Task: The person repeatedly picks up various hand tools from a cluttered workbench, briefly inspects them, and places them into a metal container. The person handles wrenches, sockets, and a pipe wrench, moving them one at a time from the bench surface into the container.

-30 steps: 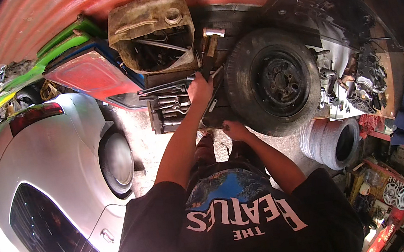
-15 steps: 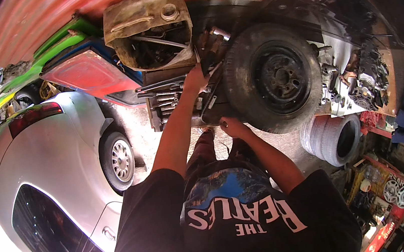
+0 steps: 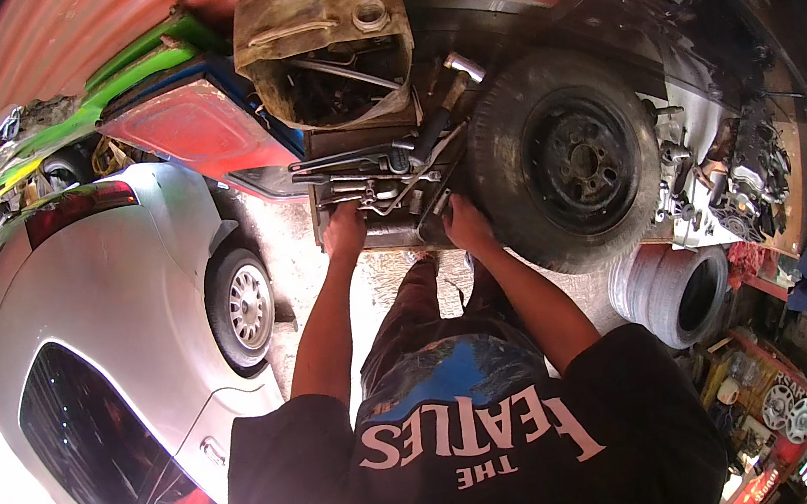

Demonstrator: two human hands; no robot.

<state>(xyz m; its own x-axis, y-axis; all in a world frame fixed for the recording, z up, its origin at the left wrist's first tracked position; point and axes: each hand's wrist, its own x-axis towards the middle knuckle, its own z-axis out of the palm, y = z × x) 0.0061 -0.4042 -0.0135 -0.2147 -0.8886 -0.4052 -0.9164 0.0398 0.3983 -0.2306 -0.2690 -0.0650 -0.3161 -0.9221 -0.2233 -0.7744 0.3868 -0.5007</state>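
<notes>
The spanners [image 3: 366, 192] lie in a loose bunch on the left part of the bench [image 3: 330, 141], with the left hand [image 3: 345, 236] at their near-left side, seeming to touch them. Its fingers look bent, but I cannot tell if they are closed on a tool. They look like hard, stiff metal, so they should not bend or break easily, and each one is likely heavy for its size. Grease could make them slippery. The middle of the handle looks like a good place to hold one, because the weight would sit evenly. Most of them run left to right, side by side. Just beyond them is a long dark wrench [image 3: 348, 159], also lying left to right, with its big head at the right and its handle going left. It is probably the heaviest of this bunch, most of all at the head. A slim bar [image 3: 409, 191] slants from near left to far right. The right hand [image 3: 468, 224] is at the near side of the bench, curled up, just left of the big wheel [image 3: 586, 161]; I cannot tell what, if anything, is in it. The two hands are apart. Farther back lies a hammer [image 3: 463, 67], its shiny head at the far end and its handle coming back toward the near left. Left of it sits a cut-open plastic jug [image 3: 318, 9] with tools inside. Far out to the left stands a silver car [image 3: 115, 277].
</notes>
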